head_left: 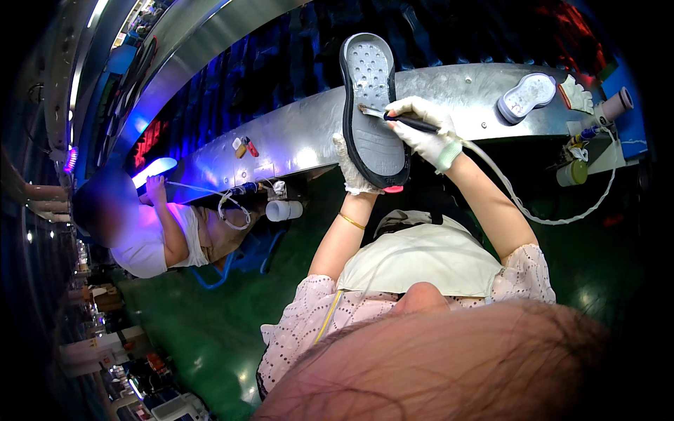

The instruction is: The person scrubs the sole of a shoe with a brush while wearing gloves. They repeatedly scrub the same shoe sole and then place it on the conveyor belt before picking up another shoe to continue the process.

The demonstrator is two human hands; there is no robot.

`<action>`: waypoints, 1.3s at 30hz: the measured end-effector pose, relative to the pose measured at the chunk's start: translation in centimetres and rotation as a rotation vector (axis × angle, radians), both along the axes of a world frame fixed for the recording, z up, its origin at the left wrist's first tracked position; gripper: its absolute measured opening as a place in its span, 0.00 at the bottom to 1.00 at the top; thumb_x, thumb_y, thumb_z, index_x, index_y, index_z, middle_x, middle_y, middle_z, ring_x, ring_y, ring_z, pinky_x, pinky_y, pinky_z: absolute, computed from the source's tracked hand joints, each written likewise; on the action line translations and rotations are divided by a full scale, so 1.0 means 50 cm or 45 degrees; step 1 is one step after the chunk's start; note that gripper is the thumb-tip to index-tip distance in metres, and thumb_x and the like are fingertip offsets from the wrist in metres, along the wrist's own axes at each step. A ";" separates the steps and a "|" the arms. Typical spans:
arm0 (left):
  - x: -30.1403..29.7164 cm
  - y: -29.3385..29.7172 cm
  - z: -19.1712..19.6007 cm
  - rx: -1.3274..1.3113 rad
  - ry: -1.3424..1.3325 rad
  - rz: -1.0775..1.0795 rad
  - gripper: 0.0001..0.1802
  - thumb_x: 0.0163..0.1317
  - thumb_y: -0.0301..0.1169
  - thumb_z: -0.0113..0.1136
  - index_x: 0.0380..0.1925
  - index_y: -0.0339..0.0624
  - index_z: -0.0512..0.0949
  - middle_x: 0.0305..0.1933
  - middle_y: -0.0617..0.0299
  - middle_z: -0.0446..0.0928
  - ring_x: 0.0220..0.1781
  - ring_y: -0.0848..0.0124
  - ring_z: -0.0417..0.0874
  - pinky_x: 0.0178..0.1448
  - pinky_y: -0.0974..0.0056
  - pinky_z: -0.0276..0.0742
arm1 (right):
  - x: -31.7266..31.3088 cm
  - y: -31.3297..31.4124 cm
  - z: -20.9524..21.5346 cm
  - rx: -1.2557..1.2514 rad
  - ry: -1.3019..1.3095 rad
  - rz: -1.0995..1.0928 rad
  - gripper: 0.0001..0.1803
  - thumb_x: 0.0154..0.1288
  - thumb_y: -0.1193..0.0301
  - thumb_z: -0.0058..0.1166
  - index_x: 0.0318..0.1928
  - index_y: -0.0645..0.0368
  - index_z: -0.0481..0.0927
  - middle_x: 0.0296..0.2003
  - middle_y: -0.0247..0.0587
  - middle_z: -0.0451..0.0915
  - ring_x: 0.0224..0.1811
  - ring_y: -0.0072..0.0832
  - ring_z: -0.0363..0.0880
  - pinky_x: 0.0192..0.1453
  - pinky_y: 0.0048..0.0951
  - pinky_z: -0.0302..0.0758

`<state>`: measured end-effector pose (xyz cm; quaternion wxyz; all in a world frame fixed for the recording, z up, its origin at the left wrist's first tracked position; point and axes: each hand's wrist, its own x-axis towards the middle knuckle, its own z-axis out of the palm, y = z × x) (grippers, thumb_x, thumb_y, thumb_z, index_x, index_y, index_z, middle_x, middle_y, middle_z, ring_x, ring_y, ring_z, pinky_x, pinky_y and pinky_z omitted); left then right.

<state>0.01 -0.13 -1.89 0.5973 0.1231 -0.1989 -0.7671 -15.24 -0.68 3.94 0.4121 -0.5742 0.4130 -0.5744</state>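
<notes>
Light, even strokes with the brush-like tool (414, 123) should work best, the grey sole (372, 84) kept steady. The right hand (425, 135) closes around the tool's handle, just right of the sole; the left hand (353, 175) grips the sole's left side from underneath, how tightly its hidden fingers curl being unclear.

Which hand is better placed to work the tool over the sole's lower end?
Probably the right hand: it holds the brush-like tool, tip at the sole. The left hand supports the sole.
</notes>
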 end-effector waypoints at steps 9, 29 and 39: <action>0.014 -0.035 -0.007 0.095 -0.013 0.151 0.43 0.63 0.66 0.42 0.66 0.44 0.63 0.65 0.55 0.68 0.63 0.58 0.70 0.69 0.54 0.64 | 0.027 0.042 -0.013 0.079 -0.130 0.092 0.05 0.58 0.76 0.60 0.35 0.59 0.78 0.32 0.34 0.80 0.36 0.17 0.78 0.43 0.22 0.76; 0.029 -0.063 0.016 -0.004 -0.006 0.037 0.53 0.52 0.74 0.47 0.69 0.50 0.59 0.68 0.51 0.63 0.66 0.46 0.67 0.69 0.38 0.63 | 0.022 0.081 -0.026 0.670 -0.284 0.178 0.04 0.59 0.73 0.62 0.34 0.59 0.82 0.31 0.32 0.83 0.30 0.16 0.79 0.37 0.19 0.76; 0.048 -0.089 -0.003 -0.036 -0.059 0.007 0.54 0.52 0.76 0.43 0.70 0.50 0.57 0.69 0.50 0.62 0.67 0.46 0.66 0.69 0.34 0.59 | 0.010 0.066 -0.038 0.639 -0.444 0.299 0.05 0.61 0.71 0.62 0.35 0.58 0.82 0.26 0.33 0.82 0.26 0.12 0.77 0.29 0.14 0.71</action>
